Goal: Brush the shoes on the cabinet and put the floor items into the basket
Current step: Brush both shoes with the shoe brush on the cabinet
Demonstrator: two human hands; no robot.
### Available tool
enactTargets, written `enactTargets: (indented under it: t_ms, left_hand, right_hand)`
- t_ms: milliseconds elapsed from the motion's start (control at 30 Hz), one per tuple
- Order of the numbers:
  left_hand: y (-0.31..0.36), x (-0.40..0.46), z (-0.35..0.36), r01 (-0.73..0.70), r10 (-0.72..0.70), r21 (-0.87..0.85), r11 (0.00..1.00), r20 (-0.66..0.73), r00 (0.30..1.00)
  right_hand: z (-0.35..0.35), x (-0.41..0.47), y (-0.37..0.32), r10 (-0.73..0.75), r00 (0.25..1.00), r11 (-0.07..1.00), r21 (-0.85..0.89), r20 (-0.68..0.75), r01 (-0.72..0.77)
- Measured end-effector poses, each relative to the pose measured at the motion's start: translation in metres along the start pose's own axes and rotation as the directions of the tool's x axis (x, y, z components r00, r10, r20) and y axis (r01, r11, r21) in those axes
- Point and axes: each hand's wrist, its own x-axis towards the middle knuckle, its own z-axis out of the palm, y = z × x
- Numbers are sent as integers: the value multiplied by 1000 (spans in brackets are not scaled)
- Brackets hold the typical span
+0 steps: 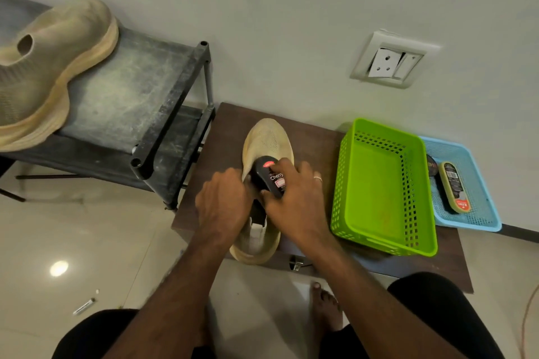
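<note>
The right hand is wrapped around a black shoe brush, fingers curled over its top and near side, with the red label and white lettering showing between the fingertips and the thumb. The brush lies across the middle of a beige shoe, pressed against its upper just behind the toe. The left hand is closed on the left side of the same shoe near its opening, its fingers tucked down between the shoe and the brush, so their tips are hidden. A ring sits on one finger of the right hand.

The shoe rests on a dark brown cabinet with its toe toward the wall and its heel hanging slightly over the near edge. To the right on the same surface stands a green basket, with nothing visible inside it. Just beyond it, touching its far side, is a blue tray holding a second brush and a round tin that is partly hidden by the basket's rim.

To the left stands a dusty grey shoe rack, with a second beige shoe on its top shelf. On the pale floor at the lower left lies a small pen-like item. A bare foot shows below the cabinet's edge.
</note>
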Motion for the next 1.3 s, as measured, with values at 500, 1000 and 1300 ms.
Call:
enactTargets:
  t_ms: [500, 1000, 1300]
  left_hand:
    - [-6, 5, 5, 12, -12, 7, 1000, -19, 1000]
    - [-1, -1, -1, -10, 10, -3, 1000, 0, 1000]
    - [-6, 4, 1, -6, 6, 5, 1000, -10, 1000]
  right_hand:
    - [-41, 24, 13, 215, 803, -279, 823, 556, -495]
    - [12, 45, 7, 149, 981, 970, -212, 127, -120]
    - [-16, 66, 31, -143, 976, 971, 214, 165, 106]
